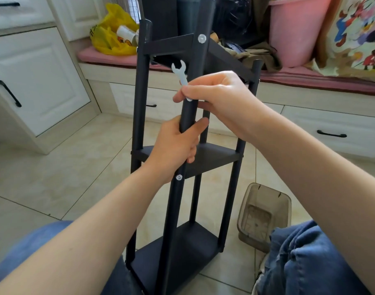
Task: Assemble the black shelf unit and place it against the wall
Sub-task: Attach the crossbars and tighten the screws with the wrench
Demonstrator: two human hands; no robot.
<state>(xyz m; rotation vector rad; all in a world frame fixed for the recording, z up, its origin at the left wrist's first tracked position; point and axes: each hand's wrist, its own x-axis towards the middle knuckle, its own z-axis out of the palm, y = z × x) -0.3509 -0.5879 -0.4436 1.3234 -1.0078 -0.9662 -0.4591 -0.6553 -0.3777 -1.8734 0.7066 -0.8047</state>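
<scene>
The black shelf unit (212,158) stands upright on the tiled floor between my knees, with three shelf boards joined to several round posts. Silver bolt heads (201,38) show on the nearest post. My left hand (178,143) grips that front post just above the middle shelf. My right hand (216,92) is higher on the same post and pinches a small white flat wrench (180,73), whose open jaw points up.
A clear plastic bin (265,216) sits on the floor right of the unit. Behind runs a window seat with a pink cushion (110,56), a yellow bag (114,30) and a pink tub (295,28). White cabinets (37,77) stand at the left.
</scene>
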